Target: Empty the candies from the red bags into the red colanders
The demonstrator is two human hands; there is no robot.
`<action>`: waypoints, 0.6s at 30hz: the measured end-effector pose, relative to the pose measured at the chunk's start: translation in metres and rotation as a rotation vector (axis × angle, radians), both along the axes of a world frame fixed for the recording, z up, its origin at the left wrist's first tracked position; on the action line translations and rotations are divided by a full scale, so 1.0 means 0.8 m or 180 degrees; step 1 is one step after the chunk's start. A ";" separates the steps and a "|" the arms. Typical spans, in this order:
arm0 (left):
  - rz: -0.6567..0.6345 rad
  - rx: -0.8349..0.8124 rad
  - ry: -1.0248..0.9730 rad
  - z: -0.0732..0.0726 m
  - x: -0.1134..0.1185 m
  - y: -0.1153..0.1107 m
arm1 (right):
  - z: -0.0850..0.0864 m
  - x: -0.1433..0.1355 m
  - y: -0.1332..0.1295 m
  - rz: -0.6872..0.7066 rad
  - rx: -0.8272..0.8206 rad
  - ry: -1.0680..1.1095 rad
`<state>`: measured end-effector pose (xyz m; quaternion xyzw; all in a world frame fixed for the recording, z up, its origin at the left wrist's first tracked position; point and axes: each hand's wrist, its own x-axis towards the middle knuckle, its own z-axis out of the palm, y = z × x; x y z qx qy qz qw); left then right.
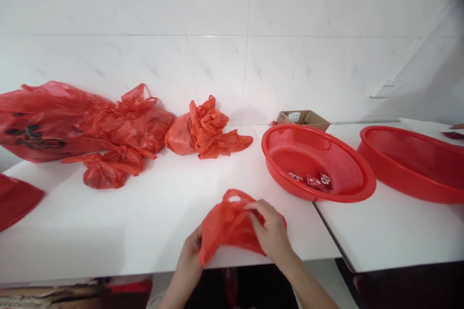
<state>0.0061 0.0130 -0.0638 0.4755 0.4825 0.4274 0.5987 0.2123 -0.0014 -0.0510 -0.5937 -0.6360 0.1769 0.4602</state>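
Between my two hands, at the front edge of the white table, is a thin red plastic bag [232, 224] with a handle loop at its top. My left hand [191, 251] grips the bag's left side, some of its fingers hidden behind the film. On the right, my right hand [270, 231] pinches the upper part of the bag between thumb and fingers. What the bag holds, if anything, cannot be seen. Closest to my right hand stands a red plastic basket [319, 161] with perforated walls and a few small printed packets [317, 181] in it.
Several filled red bags lie along the wall, among them a knotted bag [203, 130] and a large bag [47, 125] with black marks. A second red basket [413, 169] stands right. Behind the first is a cardboard box [304, 118]. A gap [331, 234] separates two tables.
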 end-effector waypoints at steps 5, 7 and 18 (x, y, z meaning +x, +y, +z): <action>0.1573 0.0646 -0.0128 0.015 -0.027 -0.003 | 0.011 0.019 -0.001 -0.0524 0.0447 0.0292; 0.1821 0.1466 0.0076 0.037 -0.020 -0.013 | 0.013 0.013 0.001 -0.0320 0.0544 0.0206; 0.0142 0.0895 0.0763 0.022 0.011 0.016 | 0.011 -0.007 -0.012 0.0021 0.0809 0.0102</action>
